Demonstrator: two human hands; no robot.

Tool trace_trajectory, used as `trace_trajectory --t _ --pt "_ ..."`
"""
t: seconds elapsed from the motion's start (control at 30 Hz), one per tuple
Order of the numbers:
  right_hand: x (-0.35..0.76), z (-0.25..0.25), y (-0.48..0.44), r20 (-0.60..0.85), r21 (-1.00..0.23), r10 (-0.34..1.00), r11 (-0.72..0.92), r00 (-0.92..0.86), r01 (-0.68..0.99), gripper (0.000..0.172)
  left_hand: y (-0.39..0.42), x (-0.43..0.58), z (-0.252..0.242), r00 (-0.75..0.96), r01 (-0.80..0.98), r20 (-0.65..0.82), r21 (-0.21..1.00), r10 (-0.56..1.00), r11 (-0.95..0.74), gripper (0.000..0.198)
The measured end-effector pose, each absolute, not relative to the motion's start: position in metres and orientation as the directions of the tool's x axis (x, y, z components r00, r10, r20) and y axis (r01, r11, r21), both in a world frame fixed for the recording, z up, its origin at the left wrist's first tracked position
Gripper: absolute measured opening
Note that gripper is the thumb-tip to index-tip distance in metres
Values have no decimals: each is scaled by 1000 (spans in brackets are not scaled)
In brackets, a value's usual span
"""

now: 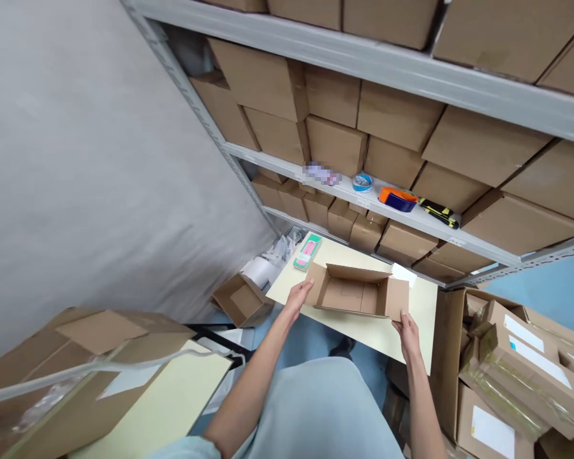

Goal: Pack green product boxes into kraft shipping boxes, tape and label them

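Right of the frame's centre, the left hand [298, 299] is pinching the left end flap of a cardboard box [358, 274] between thumb and fingers, while the right hand [407, 333] is pinching the near corner of the right end flap. The box is sitting between the two hands — its top facing up, its end flaps spreading outward — over a cream table [423, 325]; whether its base is touching the tabletop is hard to tell. Beyond the left hand, a green-and-pink package [307, 251] is lying near the table's far left corner.
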State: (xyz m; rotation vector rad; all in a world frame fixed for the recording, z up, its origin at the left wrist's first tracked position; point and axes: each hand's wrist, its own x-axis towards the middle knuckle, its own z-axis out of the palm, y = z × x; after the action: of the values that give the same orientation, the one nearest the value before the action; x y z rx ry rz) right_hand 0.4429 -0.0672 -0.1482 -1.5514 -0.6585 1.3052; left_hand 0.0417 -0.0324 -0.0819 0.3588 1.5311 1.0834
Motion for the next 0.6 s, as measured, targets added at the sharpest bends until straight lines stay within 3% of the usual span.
trace_trajectory --t 0.1,0.27,0.43,0.6 --pt "432 -121 -85 -359 -932 883 -324 302 -161 59 -85 16 -78 -246 -435 -607 766 756 473 43" --pt "365 -90 -116 -329 -944 934 -327 140 -38 63 -219 -59 -75 -213 -648 -656 649 724 398 41" --pt "241 -85 -158 -340 -933 931 -316 -134 169 59 -379 -127 -78 -442 -729 -698 645 563 229 41" --pt "121 -85 -199 -387 -904 827 -255 -407 343 67 -509 -154 -84 -645 -724 -704 687 298 55 48"
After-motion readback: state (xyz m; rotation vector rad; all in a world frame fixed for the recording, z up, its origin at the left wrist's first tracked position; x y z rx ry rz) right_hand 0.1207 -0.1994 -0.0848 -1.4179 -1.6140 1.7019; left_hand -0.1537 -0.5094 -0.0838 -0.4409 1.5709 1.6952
